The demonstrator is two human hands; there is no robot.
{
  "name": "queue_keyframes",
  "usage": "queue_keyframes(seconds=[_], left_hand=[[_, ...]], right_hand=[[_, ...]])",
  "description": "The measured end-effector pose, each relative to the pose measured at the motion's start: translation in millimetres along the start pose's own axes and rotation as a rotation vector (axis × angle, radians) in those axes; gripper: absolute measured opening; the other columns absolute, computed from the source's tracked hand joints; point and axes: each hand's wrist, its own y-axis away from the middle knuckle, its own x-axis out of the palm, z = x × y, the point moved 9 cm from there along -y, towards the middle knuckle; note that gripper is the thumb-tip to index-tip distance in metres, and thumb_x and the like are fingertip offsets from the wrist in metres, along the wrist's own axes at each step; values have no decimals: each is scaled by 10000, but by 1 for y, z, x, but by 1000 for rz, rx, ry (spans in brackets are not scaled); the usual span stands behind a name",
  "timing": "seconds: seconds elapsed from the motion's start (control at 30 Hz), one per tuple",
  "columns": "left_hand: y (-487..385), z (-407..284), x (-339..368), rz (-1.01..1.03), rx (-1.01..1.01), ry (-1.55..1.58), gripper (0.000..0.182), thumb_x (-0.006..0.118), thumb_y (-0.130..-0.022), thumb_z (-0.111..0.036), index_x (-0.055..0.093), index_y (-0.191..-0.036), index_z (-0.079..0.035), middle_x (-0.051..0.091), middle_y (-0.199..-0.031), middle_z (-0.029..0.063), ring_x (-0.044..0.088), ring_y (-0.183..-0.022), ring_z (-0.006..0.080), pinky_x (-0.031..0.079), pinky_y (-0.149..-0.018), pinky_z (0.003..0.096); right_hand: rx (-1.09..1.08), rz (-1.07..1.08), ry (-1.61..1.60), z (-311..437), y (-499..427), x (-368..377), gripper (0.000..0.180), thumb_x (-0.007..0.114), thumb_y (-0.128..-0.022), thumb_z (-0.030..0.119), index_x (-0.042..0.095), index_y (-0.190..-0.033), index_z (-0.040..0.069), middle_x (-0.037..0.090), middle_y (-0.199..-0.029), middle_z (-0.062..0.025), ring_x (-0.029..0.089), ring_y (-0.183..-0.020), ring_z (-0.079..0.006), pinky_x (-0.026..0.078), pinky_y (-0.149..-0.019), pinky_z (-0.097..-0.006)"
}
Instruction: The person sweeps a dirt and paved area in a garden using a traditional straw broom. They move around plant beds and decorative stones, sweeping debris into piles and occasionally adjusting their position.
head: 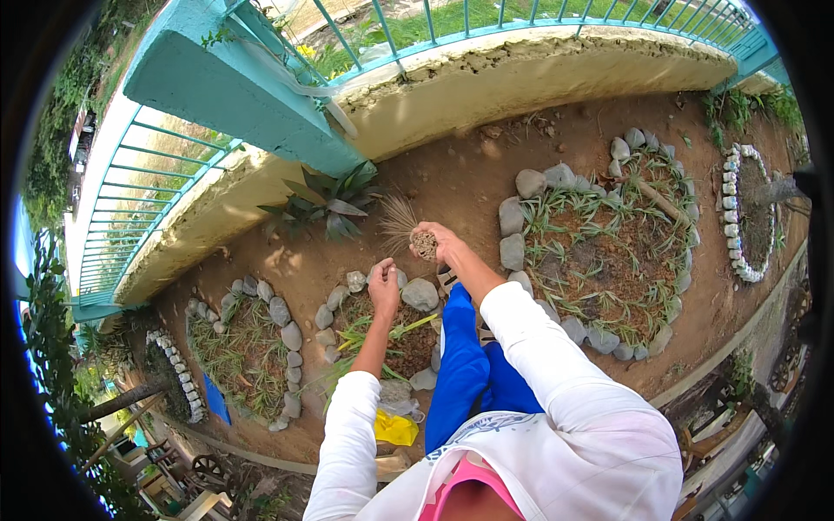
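My right hand [442, 239] grips a stick broom [399, 220] made of thin, stiff ribs. The cut ends of its bundle point up at me, and the bristles fan out over the bare soil beyond. To the left, my left hand [384, 284] hangs in the air with its fingers curled in and nothing visible in them. Under it lies a small stone-ringed plant bed [391, 338] with green and yellowish leaves. Part of that bed is hidden by my arm and my blue trousers [459, 365].
A larger bed edged with grey stones [511, 253] lies to the right, another stone-edged bed [291, 337] to the left. Beyond stand a spiky plant [329, 202], a turquoise post [241, 98] and a low yellow wall [521, 78] topped by railings. A yellow plastic bag [395, 428] lies near me.
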Motion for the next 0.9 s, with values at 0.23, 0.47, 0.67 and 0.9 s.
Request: queue_keyframes(seconds=[0.23, 0.47, 0.67, 0.9], left_hand=[[-93, 11, -23, 84, -211, 86, 252, 544, -875, -72, 542, -1120, -12, 595, -914, 27, 532, -753, 75, 445, -635, 218], [-183, -93, 29, 209, -11, -50, 225, 555, -868, -84, 588, -1078, -10, 618, -909, 41, 560, -812, 104, 456, -723, 248], [-210, -191, 127, 415, 122, 27, 203, 528, -881, -53, 588, -1065, 4, 621, -955, 44, 575, -878, 107, 457, -800, 237], [-219, -250, 201, 539, 121, 1, 193, 525, -886, -47, 590, -1060, 7, 615, -929, 38, 564, -859, 105, 454, -786, 230]], right_hand=[[-262, 26, -377, 172, 60, -47, 189, 538, -819, 154, 500, -878, -22, 563, -779, -167, 596, -658, -251, 537, -512, -308], [-326, -138, -104, 85, 116, 7, 118, 574, -779, 107, 532, -888, 101, 586, -715, -93, 597, -579, -231, 528, -513, -379], [98, -3, -149, 61, 33, 35, 102, 608, -729, 135, 544, -728, 57, 570, -614, -107, 575, -517, -241, 513, -466, -374], [-171, 62, -497, 296, 48, -35, 228, 587, -743, 168, 537, -772, -52, 580, -725, -207, 592, -590, -285, 534, -477, -327]])
